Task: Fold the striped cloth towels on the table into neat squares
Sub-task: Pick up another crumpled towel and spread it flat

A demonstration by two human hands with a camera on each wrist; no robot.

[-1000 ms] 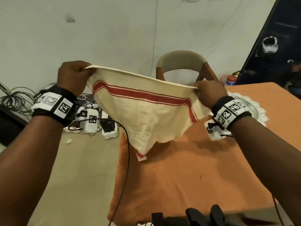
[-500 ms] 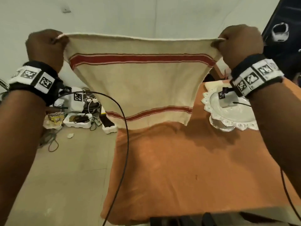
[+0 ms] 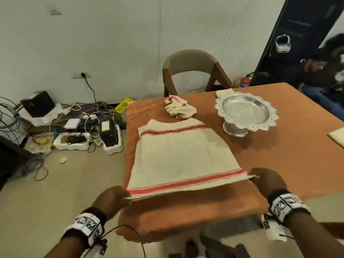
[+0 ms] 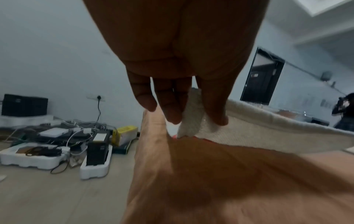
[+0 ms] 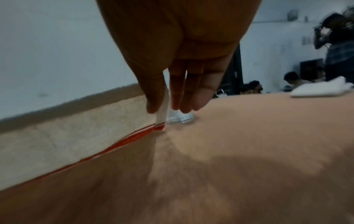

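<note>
A cream towel with red stripes (image 3: 182, 155) lies spread out on the orange table (image 3: 288, 155), its far edge down and its near edge lifted a little. My left hand (image 3: 113, 199) pinches the near left corner (image 4: 193, 121). My right hand (image 3: 264, 180) pinches the near right corner (image 5: 161, 115). A second striped towel (image 3: 179, 108) sits crumpled behind the spread one. In both wrist views the thumb and fingers clamp the cloth just above the table top.
A silver footed dish on a lace doily (image 3: 245, 113) stands to the right of the towel. A folded cloth (image 3: 337, 136) lies at the table's right edge. A chair (image 3: 193, 71) stands behind the table. Cables and boxes (image 3: 74, 131) litter the floor at left. People sit at the far right.
Both hands have brought the towel down from held up in the air and laid it out flat on the table, drawing its near edge toward me.
</note>
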